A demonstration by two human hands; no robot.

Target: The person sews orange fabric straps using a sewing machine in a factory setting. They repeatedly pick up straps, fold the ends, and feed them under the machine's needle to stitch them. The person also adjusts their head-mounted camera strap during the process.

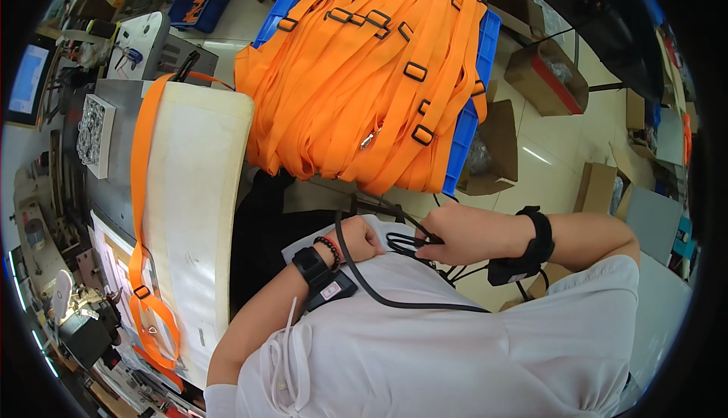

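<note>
Black cable loops point(402, 237) pinched btwn R fingers point(432, 252); L fingers point(371, 244) curled, can't tell hold.

One left hand point(361, 237), one right hand point(462, 230), two black wristbands point(540, 234) and one beaded bracelet point(331, 246) show. There are two blue plastic crates point(486, 50), one white tray point(108, 141), one monitor point(29, 77), at least three open cardboard boxes point(527, 77) and, on the orange webbing heap point(341, 100), at least eight black slide buckles point(415, 63).

A white shirt point(455, 350) with short sleeves point(607, 293) and white strings point(286, 353). A black band point(540, 232) with a box point(331, 291) on each wrist point(517, 236), dark beads point(334, 250) on the left.
</note>
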